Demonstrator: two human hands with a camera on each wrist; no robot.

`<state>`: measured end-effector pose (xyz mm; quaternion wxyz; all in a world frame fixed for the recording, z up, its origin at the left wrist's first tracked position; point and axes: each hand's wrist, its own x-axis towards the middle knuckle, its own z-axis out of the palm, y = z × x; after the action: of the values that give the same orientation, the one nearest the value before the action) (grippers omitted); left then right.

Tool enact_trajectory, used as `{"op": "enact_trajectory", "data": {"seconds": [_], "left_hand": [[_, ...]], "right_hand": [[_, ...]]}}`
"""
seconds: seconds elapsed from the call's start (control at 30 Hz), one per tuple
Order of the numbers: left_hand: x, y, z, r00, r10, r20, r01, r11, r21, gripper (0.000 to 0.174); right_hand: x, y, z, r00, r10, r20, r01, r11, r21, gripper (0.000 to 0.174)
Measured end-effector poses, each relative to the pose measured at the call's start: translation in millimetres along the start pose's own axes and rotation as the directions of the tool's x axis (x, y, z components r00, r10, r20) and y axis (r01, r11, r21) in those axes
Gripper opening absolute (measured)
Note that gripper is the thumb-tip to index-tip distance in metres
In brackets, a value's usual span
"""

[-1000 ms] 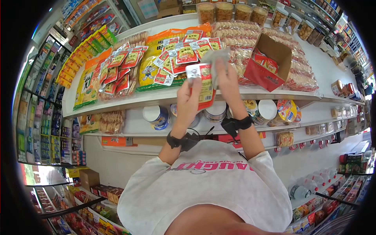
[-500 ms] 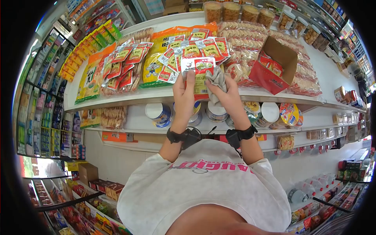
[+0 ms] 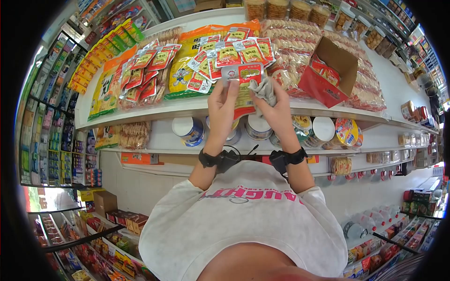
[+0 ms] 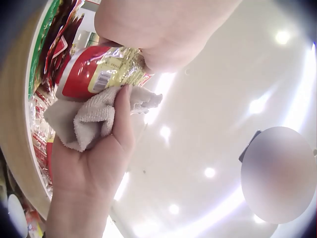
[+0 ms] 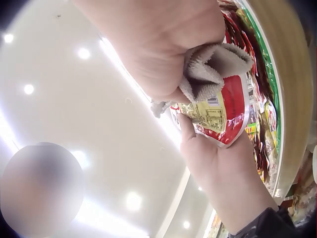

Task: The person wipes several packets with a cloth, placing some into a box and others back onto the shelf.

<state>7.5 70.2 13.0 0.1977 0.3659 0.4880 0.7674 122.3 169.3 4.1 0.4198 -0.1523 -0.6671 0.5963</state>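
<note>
Just above the front edge of the shelf, a red-and-white snack packet (image 3: 248, 74) is held up between both hands. My left hand (image 3: 222, 107) pinches its left side, thumb on the face turned to me. On its right side, my right hand (image 3: 277, 108) grips a crumpled grey cloth (image 3: 263, 91) against the packet. The right wrist view shows the cloth (image 5: 208, 69) bunched under the right hand's fingers, beside the packet's yellow printed panel (image 5: 210, 116). Behind the hands, a heap of similar packets (image 3: 228, 55) lies on a yellow bag (image 3: 176, 87).
Another packet heap (image 3: 149, 66) lies to the left. An open red box (image 3: 323, 90) holding packets stands at right on bagged round crackers (image 3: 365, 93). Clear jars (image 3: 300, 14) line the back. Round tubs (image 3: 185, 127) stand on the shelf below.
The right hand with the cloth has come down from the packet's upper right to its right side. The packet, earlier more upright and tilted, now faces me more squarely. Both hands keep their holds.
</note>
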Motion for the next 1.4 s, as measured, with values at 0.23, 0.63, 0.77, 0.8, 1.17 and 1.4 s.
{"op": "enact_trajectory", "data": {"seconds": [0.23,0.63,0.77,0.8,1.17,1.4], "left_hand": [[-4.4,-0.3,11.3,0.990,-0.074,0.120,0.067,0.996,0.061,0.051],[-6.1,0.7,10.8,0.955,-0.210,-0.208,0.174,0.969,-0.177,0.043],[-11.7,15.9,7.1,0.932,-0.269,-0.243,0.229,0.957,-0.180,0.047],[-11.5,12.0,-2.0,0.946,-0.252,-0.202,0.237,0.967,-0.095,0.048],[-19.4,-7.5,2.9,0.947,-0.317,-0.057,0.321,0.941,0.107,0.036],[-34.3,-10.0,41.5,0.971,-0.239,0.023,0.237,0.970,0.056,0.037]], "right_hand": [[0.4,-17.4,-5.7,0.935,-0.316,0.164,0.354,0.868,-0.347,0.061],[-4.7,17.9,6.9,0.959,-0.284,-0.015,0.253,0.876,-0.410,0.055],[-10.1,22.3,-23.8,0.991,0.030,-0.129,-0.037,0.998,-0.050,0.040],[-13.9,22.7,-24.5,0.979,0.091,-0.181,-0.067,0.989,0.132,0.038],[-41.7,7.8,-33.1,0.973,0.224,0.048,-0.229,0.951,0.209,0.026],[-53.9,22.9,-51.9,0.961,0.176,-0.213,-0.137,0.973,0.185,0.023]]}}
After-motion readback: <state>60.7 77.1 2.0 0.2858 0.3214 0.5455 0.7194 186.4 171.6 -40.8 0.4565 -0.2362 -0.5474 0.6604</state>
